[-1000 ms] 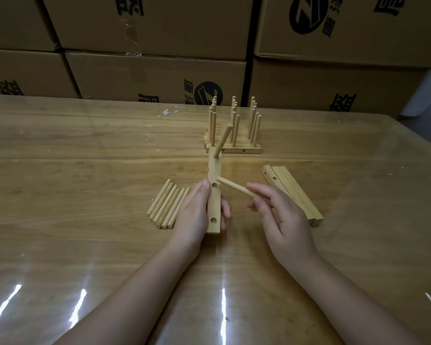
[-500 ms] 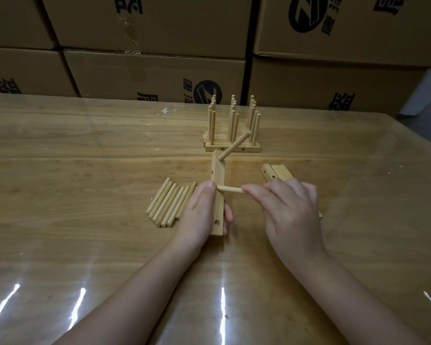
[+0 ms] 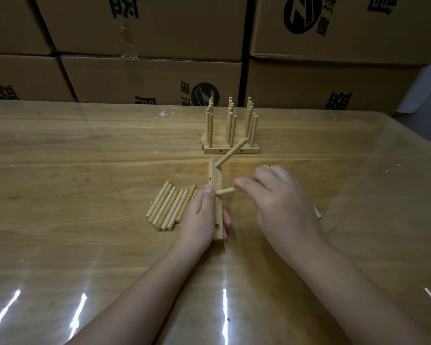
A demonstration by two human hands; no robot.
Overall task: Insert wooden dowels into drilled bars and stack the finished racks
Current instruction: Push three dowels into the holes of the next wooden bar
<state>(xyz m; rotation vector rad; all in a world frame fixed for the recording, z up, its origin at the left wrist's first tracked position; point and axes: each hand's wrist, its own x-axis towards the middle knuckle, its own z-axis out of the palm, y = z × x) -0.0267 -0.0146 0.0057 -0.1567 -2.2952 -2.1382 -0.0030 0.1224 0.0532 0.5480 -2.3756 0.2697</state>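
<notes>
my left hand (image 3: 199,217) grips the pale drilled bar (image 3: 216,179) | my right hand (image 3: 281,202) pinches a round dowel (image 3: 225,191), tip on bar

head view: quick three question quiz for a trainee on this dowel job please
1. True or false: the left hand grips the drilled bar.
2. What does the right hand pinch? A) a dowel at the bar's middle B) a screwdriver C) nothing
3. Fill in: the loose dowels lie to the ___ of the bar.
Key: 1 true; 2 A; 3 left.
</notes>
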